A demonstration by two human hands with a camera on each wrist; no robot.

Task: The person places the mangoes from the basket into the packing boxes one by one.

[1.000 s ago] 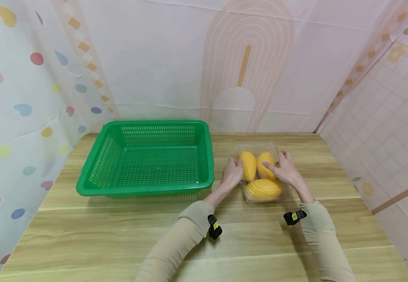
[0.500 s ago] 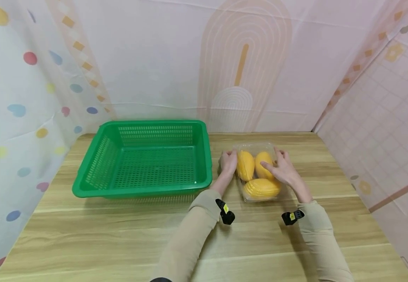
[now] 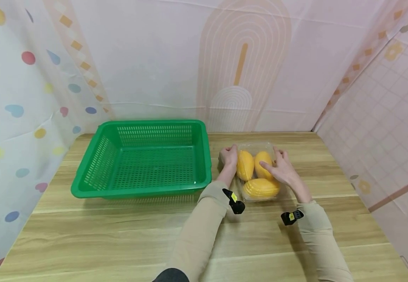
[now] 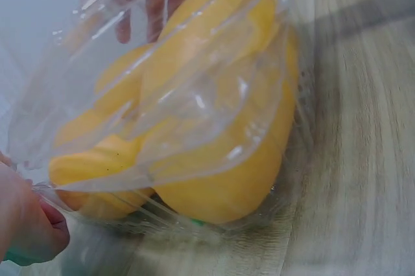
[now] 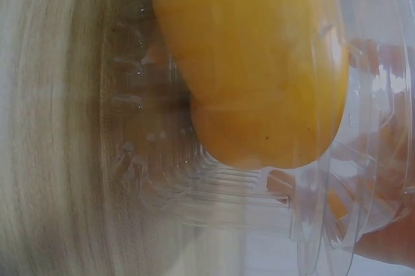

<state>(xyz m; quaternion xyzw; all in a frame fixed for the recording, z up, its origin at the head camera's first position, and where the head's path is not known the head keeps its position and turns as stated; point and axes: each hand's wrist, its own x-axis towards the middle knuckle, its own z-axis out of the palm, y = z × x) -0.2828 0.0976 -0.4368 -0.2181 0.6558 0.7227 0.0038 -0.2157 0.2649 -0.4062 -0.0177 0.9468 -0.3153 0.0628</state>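
Note:
A clear plastic clamshell box point(image 3: 255, 146) lies on the table with three yellow mangoes point(image 3: 261, 188) inside. My left hand point(image 3: 229, 157) is at the box's far left corner, and in the left wrist view that hand point(image 4: 31, 221) pinches the edge of the clear plastic. My right hand point(image 3: 283, 169) grips the right side, thumb over the lid and fingers around the far right edge. Through the plastic, right-hand fingers point(image 4: 159, 13) show in the left wrist view. A mango point(image 5: 259, 75) fills much of the right wrist view behind the ribbed clear wall.
To the left of the box stands a green perforated plastic basket point(image 3: 207, 156) with nothing in it. The wooden table point(image 3: 119, 243) meets a patterned cloth backdrop point(image 3: 154, 62) at the back and sides.
My left hand has moved up along the box's left side, from beside the mangoes to the far left corner. The right hand keeps its place on the box.

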